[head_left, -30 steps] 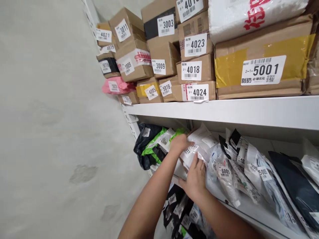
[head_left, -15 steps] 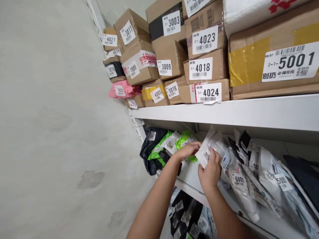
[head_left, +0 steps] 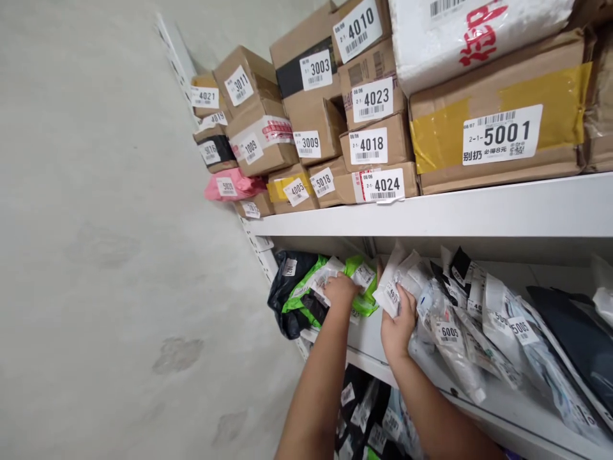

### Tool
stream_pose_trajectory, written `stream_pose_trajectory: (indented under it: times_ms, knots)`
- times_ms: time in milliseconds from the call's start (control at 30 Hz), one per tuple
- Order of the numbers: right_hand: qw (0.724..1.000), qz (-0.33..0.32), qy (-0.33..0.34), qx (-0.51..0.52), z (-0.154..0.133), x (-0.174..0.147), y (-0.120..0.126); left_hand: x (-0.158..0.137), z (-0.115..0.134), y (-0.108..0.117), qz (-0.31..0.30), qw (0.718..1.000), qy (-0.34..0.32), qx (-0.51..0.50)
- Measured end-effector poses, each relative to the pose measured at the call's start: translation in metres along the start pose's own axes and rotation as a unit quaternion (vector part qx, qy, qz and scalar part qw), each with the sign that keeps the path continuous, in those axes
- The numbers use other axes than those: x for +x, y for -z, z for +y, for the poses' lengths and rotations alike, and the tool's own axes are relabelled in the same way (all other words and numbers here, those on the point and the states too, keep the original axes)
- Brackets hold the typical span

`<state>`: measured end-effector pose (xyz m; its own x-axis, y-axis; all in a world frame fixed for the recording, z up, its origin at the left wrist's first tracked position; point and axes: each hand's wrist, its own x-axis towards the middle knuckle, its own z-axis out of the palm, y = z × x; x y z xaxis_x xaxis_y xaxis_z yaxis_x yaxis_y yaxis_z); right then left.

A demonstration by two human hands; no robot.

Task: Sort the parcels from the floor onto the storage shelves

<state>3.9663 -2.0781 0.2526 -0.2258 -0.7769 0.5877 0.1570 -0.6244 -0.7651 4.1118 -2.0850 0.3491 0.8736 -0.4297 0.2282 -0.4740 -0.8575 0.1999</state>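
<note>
In the head view my right hand (head_left: 400,323) grips the edge of a white mailer bag (head_left: 389,294) with a label that seems to read 4017. The thumb is at its lower side and the fingers lie over its front. My left hand (head_left: 341,291) rests against a white parcel bag (head_left: 324,275) in the leftmost group, its fingers apart and partly hidden behind the hand. Beside those fingers lies a bright green bag (head_left: 368,281) with a white label. A dark plastic bag (head_left: 283,300) leans at the shelf's left end.
Labelled cardboard boxes (head_left: 368,148) stack on the white upper shelf (head_left: 431,209) above my hands. Clear and white mailer bags, one marked 6005 (head_left: 448,332), lean to the right. More bagged parcels (head_left: 368,409) sit on the shelf below. A grey wall (head_left: 119,255) borders the left.
My left hand has moved left, from beside the white mailer bag to the parcels at the left end. My right hand keeps hold of the mailer bag. The view has shifted slightly right.
</note>
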Motion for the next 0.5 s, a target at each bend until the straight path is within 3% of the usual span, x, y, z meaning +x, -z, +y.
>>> stream_pose_trajectory:
  times_ms: [133, 300, 500]
  knots:
    - [0.998, -0.019, -0.052, 0.013, -0.001, 0.003, -0.006, 0.003, -0.018, 0.013, -0.045, 0.999, -0.027, 0.008]
    - [0.99, -0.087, -0.114, 0.012, -0.006, -0.006, -0.024, 0.002, -0.041, 0.023, -0.046, 0.996, -0.081, -0.006]
    - [0.976, -0.176, -0.13, 0.013, -0.024, -0.023, -0.049, -0.001, -0.059, 0.046, -0.016, 0.974, -0.173, -0.145]
